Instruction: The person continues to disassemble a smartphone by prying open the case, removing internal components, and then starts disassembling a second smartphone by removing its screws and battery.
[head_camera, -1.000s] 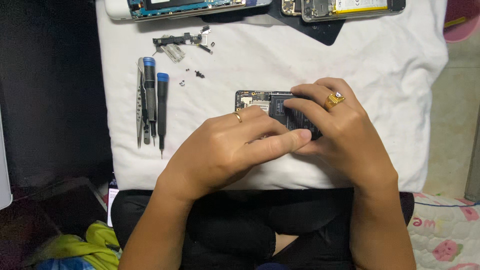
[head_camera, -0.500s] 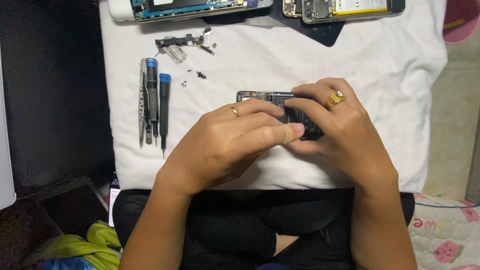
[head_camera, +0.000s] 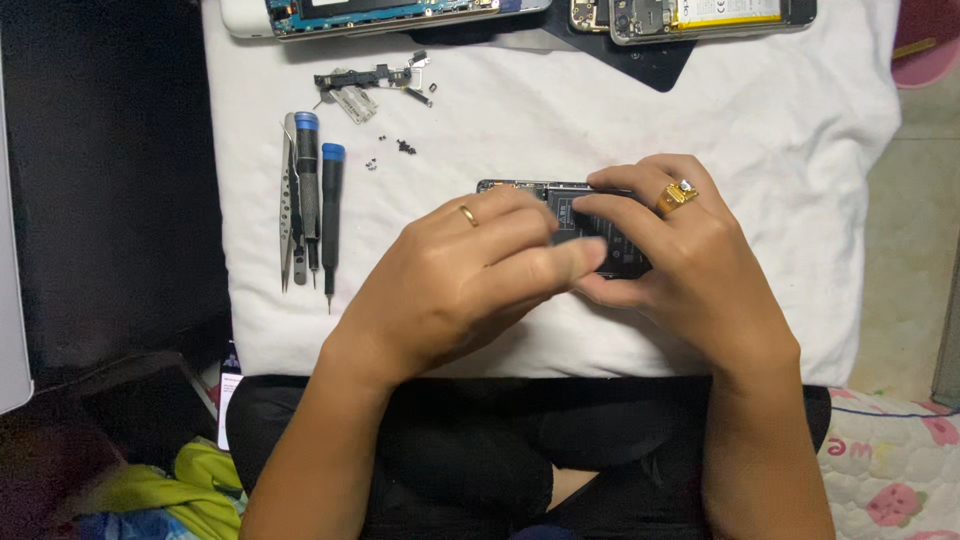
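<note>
Near the middle of the white cloth (head_camera: 780, 150), toward its near edge, lies an opened phone (head_camera: 570, 215). The right hand (head_camera: 680, 270) clasps its right end, while the left hand (head_camera: 470, 275) curls over its left part, fingers resting on it. Two blue-capped screwdrivers (head_camera: 318, 205) lie by the cloth's left edge.

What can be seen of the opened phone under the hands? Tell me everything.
The opened phone lies flat on the white cloth, back cover off, with a dark battery and small circuit parts showing along its top edge. Both hands cover much of it: the left hand lies across its near side, and the right hand grips its right end, so its lower part is hidden.
</note>
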